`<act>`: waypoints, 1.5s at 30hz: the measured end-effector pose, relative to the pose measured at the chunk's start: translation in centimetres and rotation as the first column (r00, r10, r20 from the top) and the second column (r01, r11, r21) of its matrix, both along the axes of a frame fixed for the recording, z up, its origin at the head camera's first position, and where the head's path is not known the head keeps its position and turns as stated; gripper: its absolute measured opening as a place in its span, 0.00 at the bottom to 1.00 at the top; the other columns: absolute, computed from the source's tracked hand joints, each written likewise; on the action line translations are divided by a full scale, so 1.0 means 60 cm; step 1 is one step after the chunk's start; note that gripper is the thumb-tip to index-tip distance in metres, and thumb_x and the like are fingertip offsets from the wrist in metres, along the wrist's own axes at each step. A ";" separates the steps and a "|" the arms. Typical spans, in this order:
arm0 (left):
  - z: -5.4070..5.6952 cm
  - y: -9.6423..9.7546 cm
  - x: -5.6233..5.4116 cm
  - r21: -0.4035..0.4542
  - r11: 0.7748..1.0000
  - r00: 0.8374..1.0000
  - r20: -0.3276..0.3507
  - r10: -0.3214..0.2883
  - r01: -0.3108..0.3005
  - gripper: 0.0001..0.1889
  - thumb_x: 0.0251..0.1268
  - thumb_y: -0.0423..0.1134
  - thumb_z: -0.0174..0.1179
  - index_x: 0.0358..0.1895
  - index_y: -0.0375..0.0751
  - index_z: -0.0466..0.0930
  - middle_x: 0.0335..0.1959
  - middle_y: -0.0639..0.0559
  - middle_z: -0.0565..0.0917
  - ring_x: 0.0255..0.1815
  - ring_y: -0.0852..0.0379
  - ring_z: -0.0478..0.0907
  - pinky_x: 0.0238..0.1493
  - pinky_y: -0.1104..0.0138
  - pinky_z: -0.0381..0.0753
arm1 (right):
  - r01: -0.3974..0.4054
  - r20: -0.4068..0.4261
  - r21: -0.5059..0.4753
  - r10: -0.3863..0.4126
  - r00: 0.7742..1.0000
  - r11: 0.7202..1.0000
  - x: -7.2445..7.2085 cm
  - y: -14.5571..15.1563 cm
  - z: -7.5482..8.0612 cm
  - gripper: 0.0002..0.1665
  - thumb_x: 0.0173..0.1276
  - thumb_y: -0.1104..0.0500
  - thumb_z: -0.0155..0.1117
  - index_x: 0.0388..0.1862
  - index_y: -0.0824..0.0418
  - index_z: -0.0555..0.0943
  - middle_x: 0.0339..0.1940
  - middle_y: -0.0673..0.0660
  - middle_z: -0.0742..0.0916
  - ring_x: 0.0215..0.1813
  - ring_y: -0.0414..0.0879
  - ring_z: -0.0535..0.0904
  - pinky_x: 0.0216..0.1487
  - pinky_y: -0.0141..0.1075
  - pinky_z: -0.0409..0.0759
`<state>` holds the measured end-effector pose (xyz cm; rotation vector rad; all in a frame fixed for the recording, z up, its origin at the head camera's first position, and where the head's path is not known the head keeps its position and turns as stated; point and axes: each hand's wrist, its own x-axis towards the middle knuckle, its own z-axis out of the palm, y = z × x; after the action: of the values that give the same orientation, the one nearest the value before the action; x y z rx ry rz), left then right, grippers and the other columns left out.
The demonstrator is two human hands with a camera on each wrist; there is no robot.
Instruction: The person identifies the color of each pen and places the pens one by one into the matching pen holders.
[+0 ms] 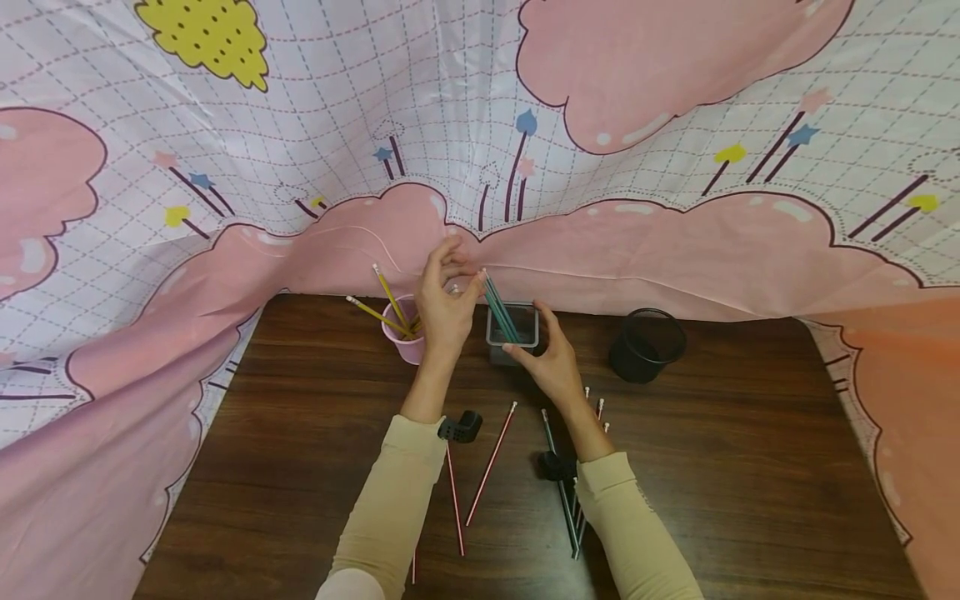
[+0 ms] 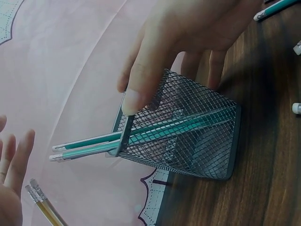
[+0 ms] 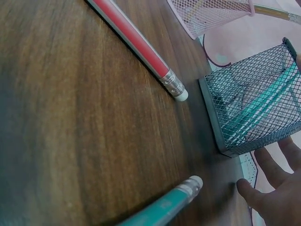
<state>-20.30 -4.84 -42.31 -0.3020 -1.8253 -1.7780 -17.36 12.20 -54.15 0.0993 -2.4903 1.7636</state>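
Note:
A square black mesh pencil holder [image 1: 502, 356] stands at the back of the table with teal pencils [image 1: 497, 304] leaning in it, eraser ends up. My right hand [image 1: 557, 364] grips its rim, the thumb [image 2: 134, 100] over the edge and other fingers along the side. My left hand [image 1: 446, 312] is raised beside the pencil tops, fingers loosely extended; the left wrist view shows a gap between it and the pencils. Behind the left hand, a pink mesh cup [image 1: 410, 351] holds yellow pencils [image 1: 378, 317] and is partly hidden.
A round black cup [image 1: 637, 360] stands to the right. Red pencils [image 1: 491, 467] lie across the table's middle. Teal pencils [image 1: 558, 475] lie near the right forearm, which covers some of them. A patterned cloth [image 1: 675, 250] hangs along the back edge.

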 end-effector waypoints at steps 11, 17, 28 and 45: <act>0.014 0.002 0.027 0.000 1.000 0.997 0.075 -0.017 0.017 0.26 0.53 0.17 0.67 0.58 0.26 0.74 0.44 0.26 0.79 0.43 0.30 0.81 0.41 0.46 0.85 | -0.012 -0.005 0.111 0.013 1.000 0.994 -0.004 0.009 0.004 0.56 0.55 0.41 0.78 0.79 0.43 0.58 0.75 0.52 0.70 0.73 0.54 0.66 0.70 0.54 0.67; 0.007 0.003 0.036 0.042 0.997 0.996 0.071 -0.060 0.057 0.26 0.53 0.17 0.67 0.58 0.22 0.72 0.43 0.22 0.77 0.42 0.25 0.80 0.44 0.42 0.83 | -0.011 -0.035 0.114 0.015 0.999 0.993 -0.003 0.018 0.005 0.66 0.52 0.47 0.82 0.82 0.49 0.51 0.72 0.58 0.72 0.71 0.54 0.69 0.71 0.52 0.66; -0.007 0.008 0.042 0.034 0.998 0.997 0.066 -0.050 0.047 0.26 0.52 0.18 0.68 0.57 0.22 0.73 0.41 0.26 0.80 0.40 0.32 0.83 0.42 0.46 0.85 | -0.003 -0.045 0.170 0.010 0.999 0.985 0.012 0.026 0.002 0.64 0.49 0.48 0.83 0.80 0.54 0.56 0.71 0.60 0.74 0.70 0.55 0.70 0.70 0.53 0.67; -0.044 0.013 0.064 -0.005 0.993 0.989 0.095 -0.114 0.115 0.20 0.54 0.19 0.68 0.50 0.18 0.73 0.49 0.24 0.78 0.52 0.26 0.77 0.54 0.40 0.78 | -0.011 -0.057 0.184 0.022 0.998 0.983 0.039 0.046 -0.009 0.64 0.51 0.50 0.83 0.81 0.54 0.54 0.72 0.62 0.73 0.71 0.57 0.70 0.69 0.54 0.68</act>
<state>-16.45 -4.05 -44.93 -0.3385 -1.9187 -1.8904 -15.01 14.96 -54.69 0.1827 -2.6108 1.5096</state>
